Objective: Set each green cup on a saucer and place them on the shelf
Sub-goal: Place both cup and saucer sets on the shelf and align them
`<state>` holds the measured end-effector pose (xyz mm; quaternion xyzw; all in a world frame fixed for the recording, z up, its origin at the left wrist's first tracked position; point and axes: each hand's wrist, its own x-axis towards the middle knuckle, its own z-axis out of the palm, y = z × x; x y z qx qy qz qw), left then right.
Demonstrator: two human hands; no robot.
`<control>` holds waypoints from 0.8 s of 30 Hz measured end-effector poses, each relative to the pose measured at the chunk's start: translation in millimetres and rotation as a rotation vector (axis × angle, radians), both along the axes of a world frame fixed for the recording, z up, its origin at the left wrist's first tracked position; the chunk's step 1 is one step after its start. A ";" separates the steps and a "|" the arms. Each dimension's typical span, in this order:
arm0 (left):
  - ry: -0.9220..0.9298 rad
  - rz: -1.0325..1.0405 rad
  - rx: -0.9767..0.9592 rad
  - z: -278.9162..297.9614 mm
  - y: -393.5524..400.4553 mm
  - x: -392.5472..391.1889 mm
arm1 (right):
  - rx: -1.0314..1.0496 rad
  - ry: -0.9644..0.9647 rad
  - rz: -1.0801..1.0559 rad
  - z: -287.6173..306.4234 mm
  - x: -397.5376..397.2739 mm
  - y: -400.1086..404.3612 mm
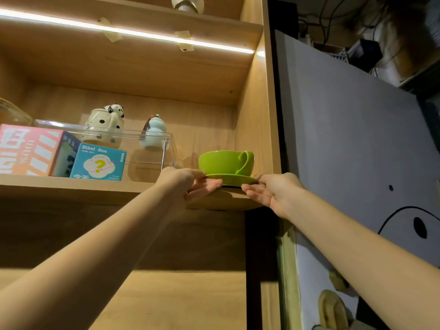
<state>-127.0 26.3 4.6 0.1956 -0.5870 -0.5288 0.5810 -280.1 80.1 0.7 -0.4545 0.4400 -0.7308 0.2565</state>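
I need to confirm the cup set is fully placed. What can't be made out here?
- Head view, from below: the green cup's inside.
- Whether the saucer rests fully on the shelf: left hand and right hand cover its edges.
- Other cups: none in frame.

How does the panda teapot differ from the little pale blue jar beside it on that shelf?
The panda teapot is cream with black spots and a panda figure on top; the pale blue jar is plain and gourd-shaped. The teapot is wider and looks bigger; the jar is slimmer. The teapot stands left, the jar nearer the green cup. Both stand upright behind the clear box.
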 end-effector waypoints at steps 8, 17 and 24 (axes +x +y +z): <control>-0.164 0.108 -0.078 -8.8 -11.6 -12.7 | 0.163 0.233 -0.044 1.8 -7.7 -13.1; -0.244 -0.033 -0.117 -15.2 -3.0 7.8 | 0.125 0.245 0.141 -4.4 -9.6 -3.4; -0.425 0.091 -0.391 -69.1 44.7 50.4 | -0.052 0.338 0.159 -57.6 13.5 44.1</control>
